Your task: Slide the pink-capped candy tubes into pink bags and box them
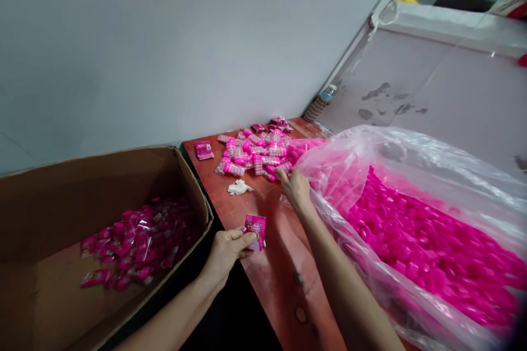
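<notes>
Between its thumb and fingers, my left hand [229, 252] grips a small square pink printed packet [256, 232] above the table's left edge. Farther forward, my right hand [295, 187] reaches to the near right side of a pile of small clear bottles with pink caps [251, 151]. Its fingers are bent together at the pile, and what they hold, if anything, is too small to make out. A crumpled white tissue [239, 187] lies on the table between the pile and the packet.
A cardboard box [181, 170] with pink wrapped pieces [135, 247] stands left of the red table [280, 263]. An open plastic bag [395, 145] of pink caps [415, 247] lies right. Packets [203, 149] and a bottle [320, 104] are near the wall.
</notes>
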### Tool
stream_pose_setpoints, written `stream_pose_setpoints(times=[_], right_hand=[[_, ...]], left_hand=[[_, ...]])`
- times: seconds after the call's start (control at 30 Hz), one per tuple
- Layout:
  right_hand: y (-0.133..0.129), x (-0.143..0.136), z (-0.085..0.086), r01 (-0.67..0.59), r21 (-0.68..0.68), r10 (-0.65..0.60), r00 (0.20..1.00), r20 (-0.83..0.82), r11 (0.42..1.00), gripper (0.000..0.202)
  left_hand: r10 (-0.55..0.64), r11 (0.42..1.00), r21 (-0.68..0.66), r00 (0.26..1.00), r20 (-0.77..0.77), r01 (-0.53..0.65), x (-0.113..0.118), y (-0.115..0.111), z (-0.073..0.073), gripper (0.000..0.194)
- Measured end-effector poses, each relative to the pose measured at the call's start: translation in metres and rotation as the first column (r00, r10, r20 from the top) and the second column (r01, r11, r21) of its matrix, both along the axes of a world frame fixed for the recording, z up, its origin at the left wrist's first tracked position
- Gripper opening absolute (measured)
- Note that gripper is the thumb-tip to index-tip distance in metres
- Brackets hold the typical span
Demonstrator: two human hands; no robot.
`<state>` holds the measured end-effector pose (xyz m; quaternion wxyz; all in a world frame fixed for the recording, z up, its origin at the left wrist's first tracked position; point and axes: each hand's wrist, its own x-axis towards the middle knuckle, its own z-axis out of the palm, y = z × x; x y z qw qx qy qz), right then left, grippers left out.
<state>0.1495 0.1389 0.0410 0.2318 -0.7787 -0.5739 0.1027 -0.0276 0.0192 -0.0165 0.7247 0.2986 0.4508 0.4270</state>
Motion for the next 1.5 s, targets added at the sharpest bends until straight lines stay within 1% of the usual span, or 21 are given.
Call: stream_pose_setpoints(times=[0.07,0.13,0.2,0.27,0.33,0.4,0.53,0.63,0.77,0.83,0.93,1.03,1.1,1.17,1.2,1.23,1.27,1.3,1.37,1.43,1.5], right_hand=[[0.028,0.005,-0.001,0.096,-0.007,-0.095,0.992,0.082,0.995,0.057],[0.046,0.008,-0.007,0.138,-0.03,-0.133,0.984,0.122,0.99,0.057],[0.053,0.01,-0.013,0.131,-0.053,-0.122,0.981,0.149,0.99,0.05],[0.05,0.012,-0.018,0.09,-0.069,-0.077,0.982,0.172,0.993,0.042],[0.039,0.014,-0.02,0.028,-0.078,-0.012,0.981,0.192,0.997,0.039],[0.022,0.014,-0.02,-0.04,-0.078,0.056,0.976,0.209,0.996,0.043],[-0.027,0.01,-0.025,-0.191,-0.035,0.194,0.967,0.164,0.981,0.053],[-0.068,0.009,-0.037,-0.278,-0.016,0.278,0.951,0.134,0.96,0.053],[-0.109,0.015,-0.055,-0.385,-0.054,0.383,0.877,0.291,0.921,0.047],[-0.119,0.019,-0.058,-0.398,-0.059,0.392,0.85,0.351,0.916,0.042],[-0.123,0.025,-0.057,-0.326,-0.077,0.332,0.879,0.344,0.942,0.031],[-0.124,0.025,-0.051,-0.251,-0.085,0.265,0.924,0.277,0.964,0.02],[-0.131,0.018,-0.045,-0.248,-0.071,0.257,0.937,0.235,0.966,0.02],[-0.144,0.002,-0.037,-0.262,-0.048,0.265,0.963,0.052,0.964,0.026],[-0.154,-0.009,-0.033,-0.259,-0.022,0.253,0.954,-0.161,0.965,0.029],[-0.164,-0.021,-0.03,-0.257,-0.01,0.232,0.89,-0.393,0.966,0.032],[-0.173,-0.034,-0.027,-0.256,-0.021,0.203,0.811,-0.549,0.966,0.032],[-0.182,-0.046,-0.025,-0.243,-0.029,0.168,0.746,-0.644,0.97,0.032],[-0.195,-0.066,-0.025,-0.195,-0.039,0.105,0.674,-0.731,0.98,0.031],[-0.2,-0.077,-0.028,-0.149,-0.029,0.075,0.646,-0.76,0.988,0.031],[-0.2,-0.082,-0.034,-0.119,0.002,0.076,0.622,-0.779,0.993,0.031]], left_hand=[[0.016,0.999,-0.046,0.999,0.029,-0.015,-0.003,0.001,0.002,0.026],[0.034,0.996,-0.085,0.998,0.06,-0.029,-0.008,0.003,0.004,0.025],[0.061,0.992,-0.117,0.994,0.096,-0.049,-0.012,0.005,0.006,0.024],[0.098,0.986,-0.15,0.985,0.139,-0.077,-0.016,0.008,0.006,0.023],[0.145,0.975,-0.193,0.971,0.192,-0.107,-0.019,0.011,0.006,0.022],[0.201,0.96,-0.241,0.948,0.247,-0.141,-0.021,0.013,0.006,0.02],[0.268,0.941,-0.294,0.897,0.351,-0.166,-0.023,0.015,0.008,0.012],[0.279,0.939,-0.302,0.873,0.4,-0.162,-0.023,0.012,0.01,0.009],[0.253,0.944,-0.301,0.88,0.403,-0.134,-0.024,0.007,0.01,0.008],[0.232,0.95,-0.286,0.889,0.394,-0.122,-0.025,0.004,0.009,0.008],[0.235,0.953,-0.273,0.895,0.379,-0.135,-0.025,0.0,0.009,0.01],[0.284,0.938,-0.303,0.878,0.384,-0.171,-0.021,-0.002,0.012,0.012],[0.332,0.917,-0.347,0.858,0.392,-0.197,-0.017,-0.003,0.014,0.012],[0.384,0.892,-0.396,0.831,0.403,-0.22,-0.014,-0.004,0.016,0.011],[0.407,0.879,-0.418,0.817,0.408,-0.23,-0.012,-0.004,0.016,0.011],[0.426,0.869,-0.433,0.805,0.412,-0.238,-0.011,-0.004,0.017,0.011],[0.435,0.863,-0.444,0.8,0.413,-0.24,-0.009,-0.004,0.017,0.011],[0.438,0.86,-0.451,0.8,0.41,-0.239,-0.008,-0.004,0.017,0.012],[0.428,0.86,-0.456,0.812,0.396,-0.231,-0.005,-0.005,0.017,0.014],[0.423,0.861,-0.454,0.815,0.395,-0.227,-0.001,-0.006,0.018,0.015],[0.42,0.871,-0.435,0.802,0.425,-0.226,0.003,-0.009,0.02,0.014]])
